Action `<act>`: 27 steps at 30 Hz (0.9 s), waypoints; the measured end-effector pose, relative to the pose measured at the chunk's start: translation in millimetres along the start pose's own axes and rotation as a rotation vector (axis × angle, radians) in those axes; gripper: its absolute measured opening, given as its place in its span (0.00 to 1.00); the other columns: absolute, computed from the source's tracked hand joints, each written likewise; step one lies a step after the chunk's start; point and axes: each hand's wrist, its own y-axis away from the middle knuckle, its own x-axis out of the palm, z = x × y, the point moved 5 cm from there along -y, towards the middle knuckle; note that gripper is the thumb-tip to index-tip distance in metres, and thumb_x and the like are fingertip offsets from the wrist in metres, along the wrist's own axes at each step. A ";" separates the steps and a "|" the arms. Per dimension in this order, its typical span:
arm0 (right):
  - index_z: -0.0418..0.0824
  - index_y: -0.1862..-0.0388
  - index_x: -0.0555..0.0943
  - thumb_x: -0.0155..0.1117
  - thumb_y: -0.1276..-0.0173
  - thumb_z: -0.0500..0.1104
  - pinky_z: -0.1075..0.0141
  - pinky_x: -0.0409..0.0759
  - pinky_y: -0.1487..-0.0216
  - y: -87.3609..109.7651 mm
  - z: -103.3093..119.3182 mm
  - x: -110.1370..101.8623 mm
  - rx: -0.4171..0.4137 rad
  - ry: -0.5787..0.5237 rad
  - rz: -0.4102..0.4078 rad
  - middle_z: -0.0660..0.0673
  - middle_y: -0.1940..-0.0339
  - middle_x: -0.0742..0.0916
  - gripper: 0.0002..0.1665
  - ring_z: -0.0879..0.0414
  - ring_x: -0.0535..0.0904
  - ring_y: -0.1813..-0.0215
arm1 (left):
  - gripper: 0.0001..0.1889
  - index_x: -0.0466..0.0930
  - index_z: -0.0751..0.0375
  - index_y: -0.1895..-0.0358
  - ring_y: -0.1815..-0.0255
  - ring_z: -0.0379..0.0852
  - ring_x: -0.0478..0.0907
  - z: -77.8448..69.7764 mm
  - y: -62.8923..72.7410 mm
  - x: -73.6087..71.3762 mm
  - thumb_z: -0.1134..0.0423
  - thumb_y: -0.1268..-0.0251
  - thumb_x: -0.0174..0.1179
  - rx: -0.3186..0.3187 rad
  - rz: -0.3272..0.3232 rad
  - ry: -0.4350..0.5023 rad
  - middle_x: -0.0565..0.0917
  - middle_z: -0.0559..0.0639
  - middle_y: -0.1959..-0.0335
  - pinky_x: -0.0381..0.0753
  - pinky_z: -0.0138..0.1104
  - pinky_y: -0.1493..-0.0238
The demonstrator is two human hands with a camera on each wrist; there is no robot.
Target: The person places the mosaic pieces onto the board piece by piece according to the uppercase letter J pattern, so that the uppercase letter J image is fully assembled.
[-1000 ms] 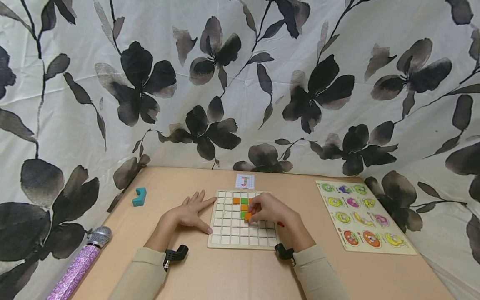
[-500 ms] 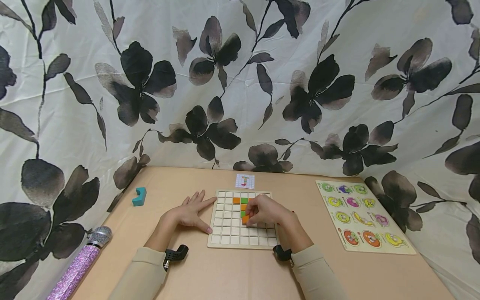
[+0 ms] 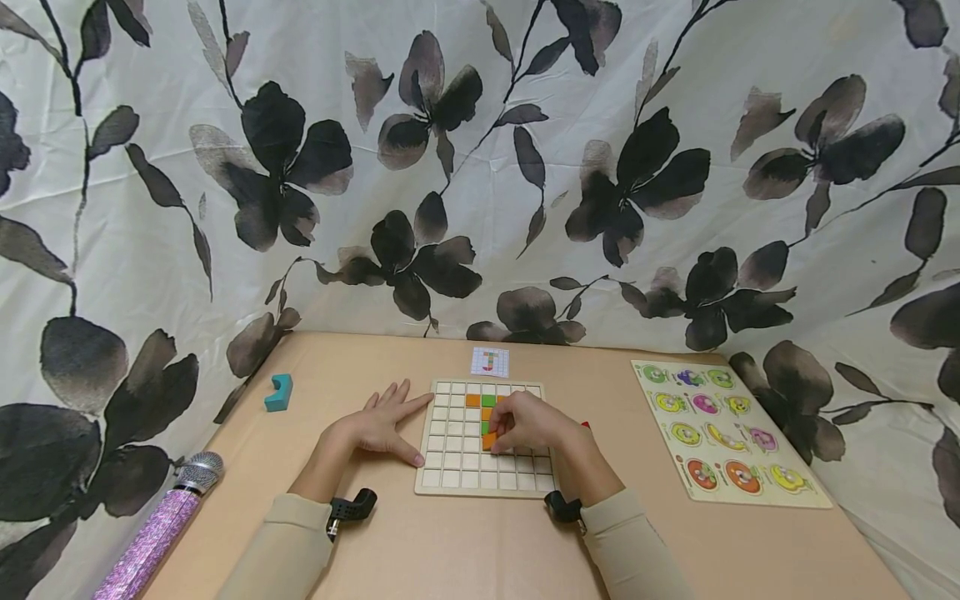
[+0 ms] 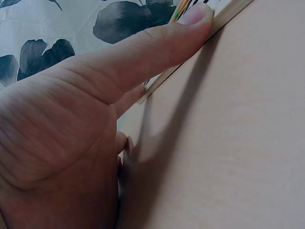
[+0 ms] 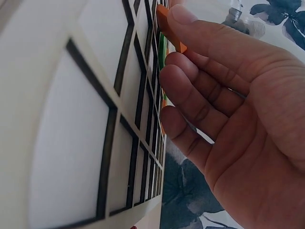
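A pale grid board (image 3: 450,481) lies flat on the table. The left hand (image 3: 377,429) has its fingers spread, the tips of index finger and thumb (image 4: 195,19) touching the board's left edge. Over the board, the right hand (image 3: 529,422) pinches an orange square tile (image 5: 171,29) between thumb and index finger. In the right wrist view this tile sits tilted against the grid, and the other fingers curl loosely below. Farther up the same column show a green tile (image 3: 489,401) and more coloured tiles, partly hidden by the right hand. An orange tile (image 3: 472,401) lies left of that green one.
Behind the board lies a small pattern card (image 3: 490,362). A fruit-picture board (image 3: 675,429) is at the right. At the left are a teal angular block (image 3: 278,393) and a glittery pink microphone (image 3: 153,525). Something red (image 3: 586,425) peeks out behind the right wrist.
The right hand has brought the orange tile a little nearer the person, below the green tile, and the tile has settled closer to the grid. The left hand has stayed in place.
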 end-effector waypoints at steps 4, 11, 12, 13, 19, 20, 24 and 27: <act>0.42 0.65 0.87 0.85 0.45 0.39 0.70 0.81 0.66 -0.1 0.2 0.5 0.004 0.010 -0.004 0.53 0.74 0.85 0.13 0.60 0.79 0.69 | 0.63 0.55 0.46 0.16 0.14 0.70 0.30 -0.2 0.2 0.0 0.35 0.57 0.79 -0.001 0.003 0.004 0.37 0.69 0.14 0.30 0.65 0.18; 0.42 0.65 0.87 0.85 0.46 0.39 0.70 0.80 0.67 -0.1 0.2 2.2 0.008 0.011 0.003 0.52 0.74 0.84 0.13 0.59 0.78 0.69 | 0.63 0.55 0.46 0.16 0.14 0.70 0.30 0.0 -0.4 0.1 0.35 0.57 0.79 0.003 -0.001 0.000 0.37 0.70 0.14 0.30 0.66 0.18; 0.42 0.65 0.87 0.85 0.46 0.39 0.70 0.80 0.66 -0.2 0.1 2.4 0.010 0.012 0.004 0.53 0.74 0.84 0.13 0.59 0.78 0.69 | 0.63 0.55 0.45 0.16 0.14 0.70 0.30 0.1 -0.3 0.1 0.35 0.57 0.79 0.000 -0.001 -0.002 0.37 0.69 0.14 0.30 0.65 0.18; 0.42 0.65 0.87 0.85 0.46 0.39 0.70 0.80 0.66 -0.2 0.0 2.7 0.010 0.014 0.004 0.53 0.74 0.84 0.13 0.59 0.78 0.69 | 0.63 0.55 0.46 0.16 0.14 0.70 0.30 0.1 -0.4 0.1 0.35 0.57 0.79 0.001 -0.003 -0.002 0.37 0.70 0.14 0.30 0.66 0.18; 0.42 0.65 0.87 0.85 0.46 0.40 0.70 0.79 0.66 -0.1 -0.4 3.8 0.015 0.015 0.006 0.53 0.74 0.84 0.14 0.59 0.78 0.69 | 0.63 0.55 0.46 0.16 0.14 0.70 0.31 0.4 -1.2 0.3 0.35 0.56 0.79 -0.002 -0.011 -0.006 0.38 0.69 0.14 0.30 0.66 0.18; 0.42 0.65 0.87 0.85 0.46 0.40 0.70 0.79 0.66 0.0 -0.2 3.9 0.017 0.015 0.006 0.53 0.74 0.84 0.14 0.59 0.78 0.69 | 0.63 0.55 0.46 0.16 0.14 0.70 0.31 0.1 -1.1 0.3 0.35 0.56 0.79 -0.001 -0.011 -0.006 0.38 0.69 0.14 0.31 0.66 0.18; 0.41 0.65 0.87 0.85 0.45 0.40 0.70 0.78 0.66 0.6 1.4 3.8 0.029 0.015 0.009 0.53 0.74 0.84 0.14 0.59 0.77 0.69 | 0.63 0.55 0.46 0.16 0.14 0.70 0.30 -0.2 -0.5 0.2 0.35 0.57 0.79 0.001 -0.008 -0.003 0.37 0.70 0.14 0.31 0.66 0.18; 0.42 0.65 0.86 0.85 0.45 0.39 0.70 0.78 0.67 0.6 0.7 4.2 0.035 0.015 0.011 0.52 0.74 0.83 0.13 0.59 0.77 0.69 | 0.63 0.55 0.45 0.16 0.14 0.70 0.30 -0.9 0.3 0.5 0.35 0.57 0.79 -0.002 -0.002 -0.001 0.37 0.69 0.14 0.30 0.66 0.18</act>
